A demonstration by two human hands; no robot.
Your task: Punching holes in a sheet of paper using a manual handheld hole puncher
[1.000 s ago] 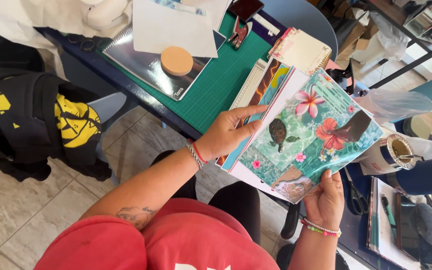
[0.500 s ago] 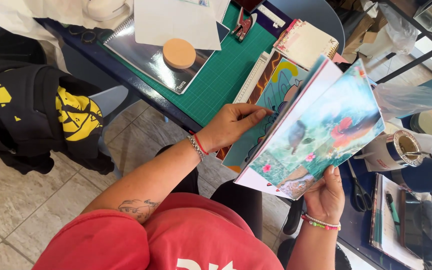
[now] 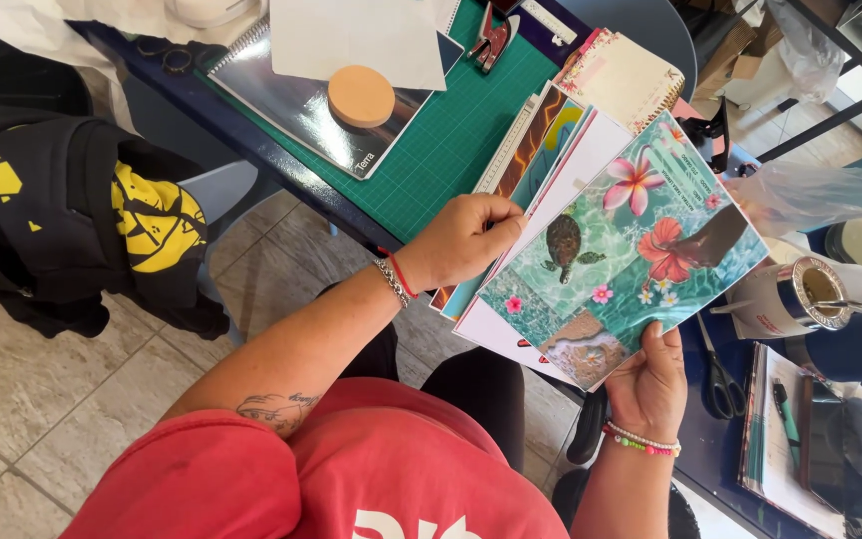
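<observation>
A fanned stack of printed sheets [image 3: 591, 250], held above the green cutting mat [image 3: 451, 130], is clamped by the left hand [image 3: 461, 240] and right hand [image 3: 650, 379]; sorting appears underway, requiring controlled sheet separation.

One view only: the head camera, worn on the person's head, looking steeply down past the red-shirted shoulders and over both forearms. The landmark is the green cutting mat [image 3: 451, 130] on the tabletop [image 3: 281, 165]. The mat lies in the upper middle of the frame, and the tabletop edge runs diagonally from upper left to lower right, so the view is rotated relative to the tabletop. Below and left of the mat, the tiled floor [image 3: 62, 399] fills the frame. The camera is close: the hands sit just below and right of the mat, at mid-frame. With a single view, no part of the scene is shared between views
</observation>
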